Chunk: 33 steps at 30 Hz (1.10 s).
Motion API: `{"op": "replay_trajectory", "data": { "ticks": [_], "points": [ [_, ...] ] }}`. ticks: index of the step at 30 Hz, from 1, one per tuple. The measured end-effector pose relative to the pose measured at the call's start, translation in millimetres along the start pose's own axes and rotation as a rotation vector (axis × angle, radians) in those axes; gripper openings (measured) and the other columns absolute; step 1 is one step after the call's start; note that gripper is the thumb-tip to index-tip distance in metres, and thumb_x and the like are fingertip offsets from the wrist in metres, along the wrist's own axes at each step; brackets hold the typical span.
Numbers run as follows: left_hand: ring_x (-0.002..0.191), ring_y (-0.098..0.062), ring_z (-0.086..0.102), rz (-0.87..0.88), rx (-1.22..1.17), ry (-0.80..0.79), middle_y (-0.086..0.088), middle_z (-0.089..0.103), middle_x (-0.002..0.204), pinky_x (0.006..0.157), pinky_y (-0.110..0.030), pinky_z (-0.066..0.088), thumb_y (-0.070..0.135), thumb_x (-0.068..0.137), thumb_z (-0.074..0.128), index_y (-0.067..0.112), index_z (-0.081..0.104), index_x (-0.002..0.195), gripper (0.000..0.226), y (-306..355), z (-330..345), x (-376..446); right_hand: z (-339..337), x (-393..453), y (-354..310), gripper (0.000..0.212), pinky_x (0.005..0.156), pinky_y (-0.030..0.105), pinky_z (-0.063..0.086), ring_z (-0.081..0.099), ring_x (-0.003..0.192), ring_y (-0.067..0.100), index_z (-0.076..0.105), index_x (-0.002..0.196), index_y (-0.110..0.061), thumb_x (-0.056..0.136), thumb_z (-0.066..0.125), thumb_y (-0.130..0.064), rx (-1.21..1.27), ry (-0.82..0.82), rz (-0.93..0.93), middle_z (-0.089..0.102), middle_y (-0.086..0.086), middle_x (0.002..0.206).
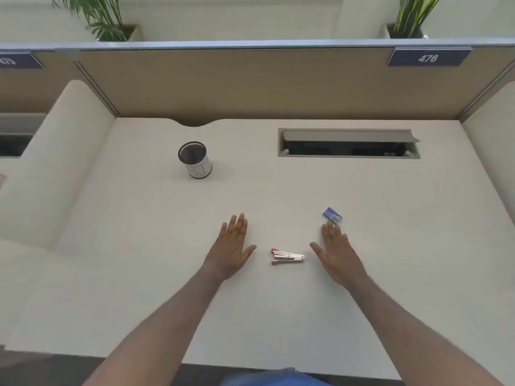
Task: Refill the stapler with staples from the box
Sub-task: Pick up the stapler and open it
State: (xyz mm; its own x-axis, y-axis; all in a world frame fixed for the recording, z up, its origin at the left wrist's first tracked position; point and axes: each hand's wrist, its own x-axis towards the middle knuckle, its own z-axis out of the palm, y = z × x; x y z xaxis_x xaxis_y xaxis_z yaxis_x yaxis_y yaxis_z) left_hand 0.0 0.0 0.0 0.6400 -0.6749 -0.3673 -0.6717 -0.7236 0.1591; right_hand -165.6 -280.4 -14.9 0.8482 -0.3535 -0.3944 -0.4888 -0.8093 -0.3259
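A small silver stapler with red handle tips lies on its side on the white desk, its jaws slightly apart toward the left. My left hand rests flat and open just left of it, holding nothing. To the stapler's right my right hand is also flat and open. A little blue staple box lies just beyond my right fingertips, tilted, apart from the hand.
A black mesh pen cup wrapped in white paper stands at the back left. An open cable tray is sunk into the desk at the back right. A tan partition closes off the far side.
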Motion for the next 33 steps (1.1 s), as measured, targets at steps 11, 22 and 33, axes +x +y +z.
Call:
{"op": "replay_trajectory", "data": {
  "ticks": [11,22,33],
  "points": [
    [0.17,-0.03,-0.012,-0.052,-0.067,-0.077,-0.012,-0.018,0.182,0.138,-0.042,-0.006,0.048,0.118,0.03,0.004,-0.011,0.171,0.08,3.9,16.5,6.4,9.5,-1.6,-6.1,0.076,0.134,0.032,-0.005,-0.01,0.165,0.012,0.001,0.171,-0.016,0.112,0.032,-0.053,0.094,0.002,-0.013,-0.009,-0.005,0.179],
    [0.17,-0.031,-0.012,-0.087,-0.156,-0.055,-0.014,-0.017,0.182,0.138,-0.044,-0.005,0.043,0.118,0.033,0.003,-0.009,0.171,0.079,13.7,23.7,5.5,26.5,-6.3,-42.4,0.072,0.129,0.03,0.028,0.037,0.153,0.018,0.043,0.16,-0.015,0.1,0.069,-0.045,0.101,0.027,-0.344,0.041,0.0,0.165],
    [0.171,-0.026,-0.009,-0.14,-0.337,0.025,-0.005,-0.002,0.185,0.138,-0.041,-0.003,0.041,0.119,0.032,0.007,0.003,0.174,0.071,15.8,24.7,-3.3,21.0,0.3,-53.9,0.024,0.104,0.032,0.04,0.05,0.132,0.023,0.064,0.121,-0.016,0.1,0.069,-0.027,0.062,-0.002,-0.307,0.057,-0.001,0.143]
  ]
}}
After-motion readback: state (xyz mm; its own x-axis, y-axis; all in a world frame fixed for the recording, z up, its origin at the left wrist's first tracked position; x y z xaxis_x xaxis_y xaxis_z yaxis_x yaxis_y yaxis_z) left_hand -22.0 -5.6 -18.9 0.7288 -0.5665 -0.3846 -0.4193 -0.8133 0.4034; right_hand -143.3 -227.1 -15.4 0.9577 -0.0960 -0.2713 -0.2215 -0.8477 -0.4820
